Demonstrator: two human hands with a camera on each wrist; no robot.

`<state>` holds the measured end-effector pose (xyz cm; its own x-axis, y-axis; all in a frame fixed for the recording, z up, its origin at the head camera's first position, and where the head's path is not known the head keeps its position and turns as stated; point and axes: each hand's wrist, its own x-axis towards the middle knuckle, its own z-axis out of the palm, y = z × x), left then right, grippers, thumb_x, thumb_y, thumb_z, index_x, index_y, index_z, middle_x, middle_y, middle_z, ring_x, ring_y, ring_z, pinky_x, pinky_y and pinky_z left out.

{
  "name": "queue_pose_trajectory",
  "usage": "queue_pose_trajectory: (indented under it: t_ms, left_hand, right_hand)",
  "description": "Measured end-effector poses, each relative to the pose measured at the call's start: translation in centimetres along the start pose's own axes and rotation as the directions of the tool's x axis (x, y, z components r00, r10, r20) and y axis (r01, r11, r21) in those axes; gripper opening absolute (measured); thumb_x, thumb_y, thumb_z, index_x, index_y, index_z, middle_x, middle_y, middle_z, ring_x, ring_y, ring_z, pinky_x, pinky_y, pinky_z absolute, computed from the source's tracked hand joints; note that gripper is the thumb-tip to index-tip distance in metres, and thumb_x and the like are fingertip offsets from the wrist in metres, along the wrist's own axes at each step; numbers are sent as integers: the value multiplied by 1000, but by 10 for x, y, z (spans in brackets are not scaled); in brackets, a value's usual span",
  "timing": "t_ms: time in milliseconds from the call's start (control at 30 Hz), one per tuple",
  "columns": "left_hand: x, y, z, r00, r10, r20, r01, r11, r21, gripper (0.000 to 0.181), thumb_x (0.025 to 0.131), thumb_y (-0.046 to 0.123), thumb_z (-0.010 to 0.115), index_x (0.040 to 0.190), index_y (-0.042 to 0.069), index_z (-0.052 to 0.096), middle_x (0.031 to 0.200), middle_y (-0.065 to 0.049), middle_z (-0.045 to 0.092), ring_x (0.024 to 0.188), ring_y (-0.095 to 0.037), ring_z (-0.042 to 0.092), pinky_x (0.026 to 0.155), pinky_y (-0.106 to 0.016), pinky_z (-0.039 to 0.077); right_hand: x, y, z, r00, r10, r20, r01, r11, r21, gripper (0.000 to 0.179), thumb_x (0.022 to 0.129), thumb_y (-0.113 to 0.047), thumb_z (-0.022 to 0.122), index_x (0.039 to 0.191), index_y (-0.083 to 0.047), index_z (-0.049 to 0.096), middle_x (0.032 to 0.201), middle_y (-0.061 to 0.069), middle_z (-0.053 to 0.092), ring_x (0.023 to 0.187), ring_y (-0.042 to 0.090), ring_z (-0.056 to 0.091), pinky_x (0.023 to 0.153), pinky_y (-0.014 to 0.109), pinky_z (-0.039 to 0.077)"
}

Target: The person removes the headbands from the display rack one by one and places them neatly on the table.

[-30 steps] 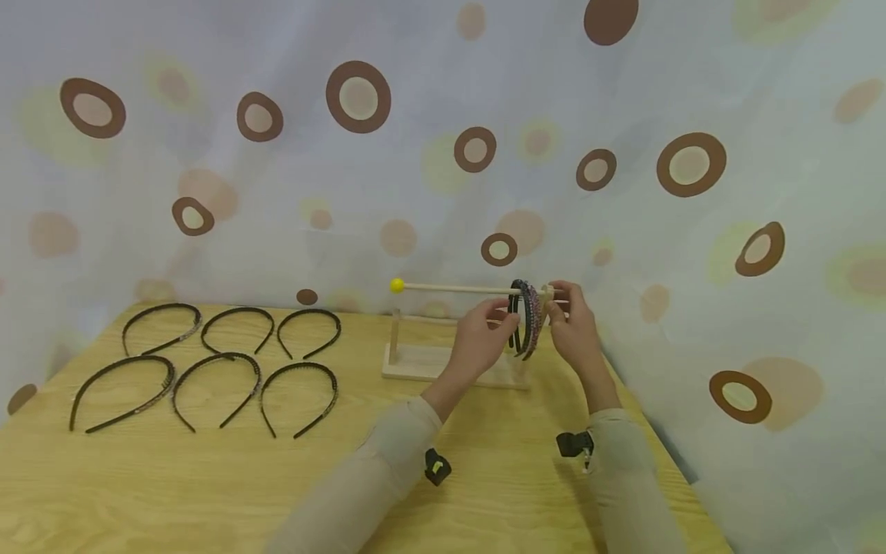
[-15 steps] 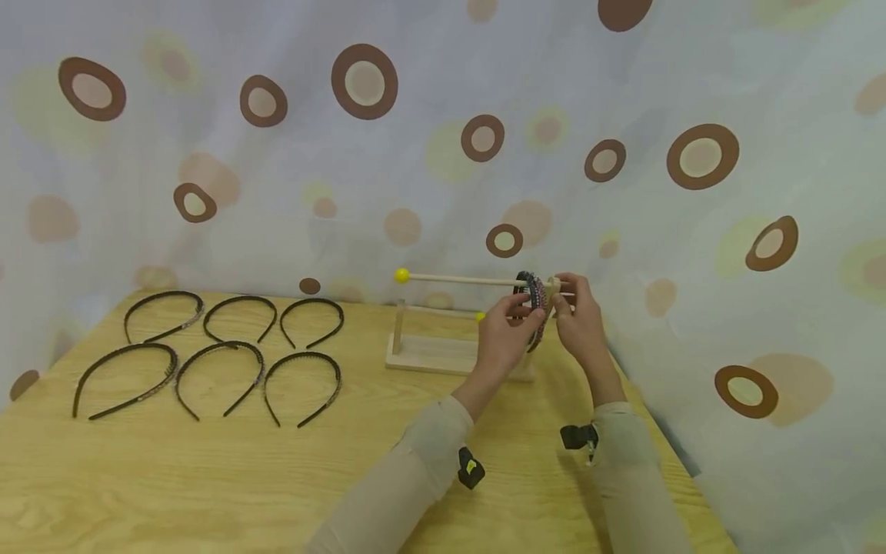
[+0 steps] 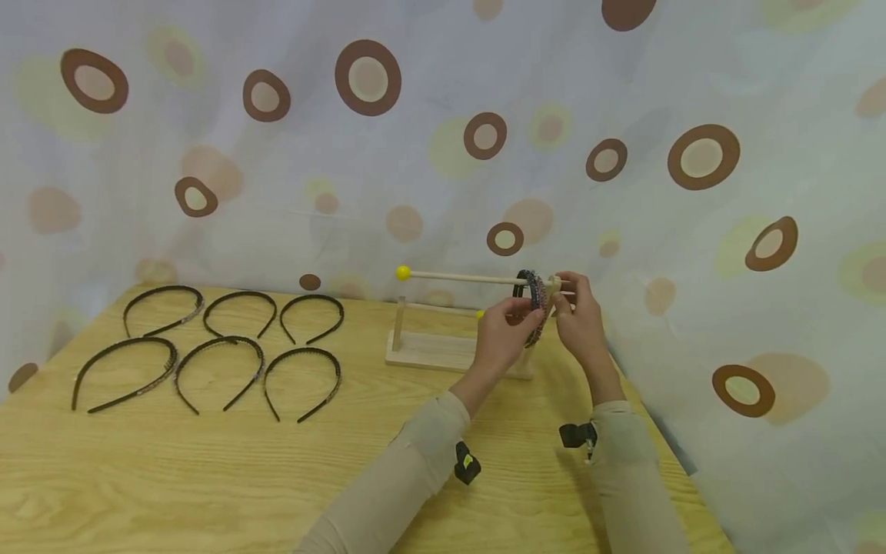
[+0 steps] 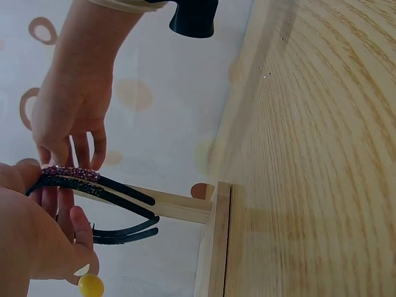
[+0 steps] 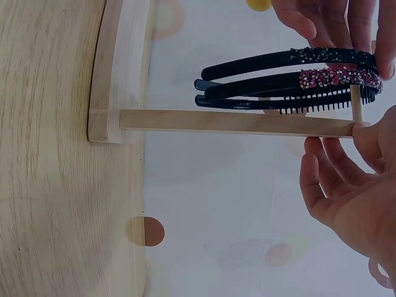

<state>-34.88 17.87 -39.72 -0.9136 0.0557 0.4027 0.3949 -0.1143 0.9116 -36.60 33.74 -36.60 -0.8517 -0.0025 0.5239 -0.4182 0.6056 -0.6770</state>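
A wooden stand (image 3: 432, 352) has an upper rod (image 3: 464, 278) tipped by a yellow ball (image 3: 403, 272). Two black toothed headbands hang together at the rod's right end, one with pink stones (image 5: 340, 78), the other with dark stones (image 5: 328, 55). My left hand (image 3: 501, 335) holds the dark-stoned headband between thumb and fingers; its fingertips are partly hidden. At the top of the stand's right post (image 5: 235, 121), my right hand (image 3: 580, 319) pinches the wood, thumb on one side and fingers on the other.
Several black headbands lie in two rows on the left of the wooden table (image 3: 228, 477), one of them a front headband (image 3: 220, 340). A second, lower rod (image 3: 443, 310) crosses the stand. A spotted curtain (image 3: 298, 169) hangs behind the table.
My left hand has moved right along the rod, bringing the dark-stoned headband up against the pink one. My right hand keeps its place at the post. The view has tilted down slightly.
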Motion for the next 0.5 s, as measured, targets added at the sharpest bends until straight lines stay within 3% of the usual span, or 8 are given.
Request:
queue_pose_trajectory:
  t_ms: [333, 500]
  left_hand:
    - [2, 5, -9, 999, -4, -48, 6, 999, 49, 20, 96, 22, 75, 112, 9, 75, 95, 10, 70, 83, -6, 64, 71, -26, 56]
    - [7, 12, -18, 997, 36, -68, -34, 999, 27, 18, 97, 18, 74, 111, 7, 76, 93, 7, 71, 81, -8, 66, 70, -26, 56]
  right_hand:
    - [-1, 2, 3, 1000, 7, 16, -7, 1000, 5, 38, 110, -13, 44, 146, -1, 40, 137, 22, 51, 118, 35, 54, 87, 44, 51]
    - [1, 1, 1, 1000, 2, 6, -2, 1000, -1, 36, 110, -10, 45, 145, -1, 41, 135, 22, 53, 116, 34, 54, 87, 47, 52]
